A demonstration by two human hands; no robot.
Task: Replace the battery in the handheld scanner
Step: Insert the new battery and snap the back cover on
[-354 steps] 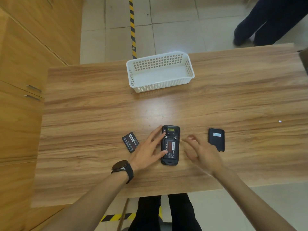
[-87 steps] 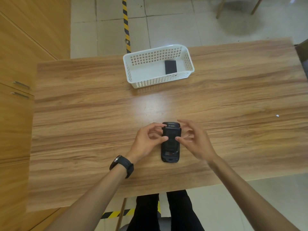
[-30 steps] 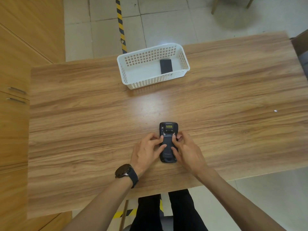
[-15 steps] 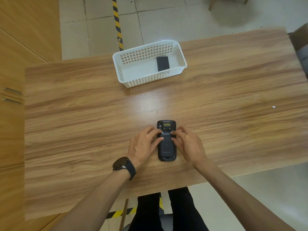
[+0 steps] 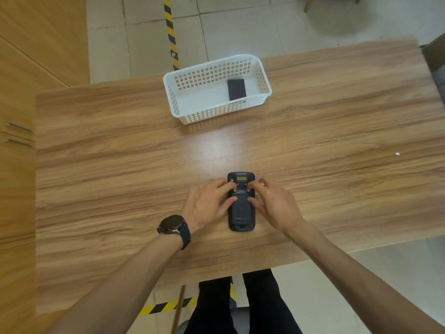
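Note:
The black handheld scanner [image 5: 241,213] lies face down near the table's front edge, its back cover in place. My left hand [image 5: 209,203] rests against its left side, with the index fingertip on a latch near the top and the thumb on the cover. My right hand [image 5: 274,204] mirrors it on the right side, fingertip on the other latch. A black battery [image 5: 236,89] lies flat in the right half of the white basket [image 5: 216,114] at the back of the table.
The wooden table [image 5: 120,169] carries a small white speck [image 5: 397,154] at the right. Wooden cabinets stand along the left. Tiled floor with a yellow-black stripe lies beyond the table. My legs show under the near edge.
Over the last second my fingers slid from the cover up to the two latches near the scanner's top. Earlier, one battery went into the basket and the cover onto the scanner.

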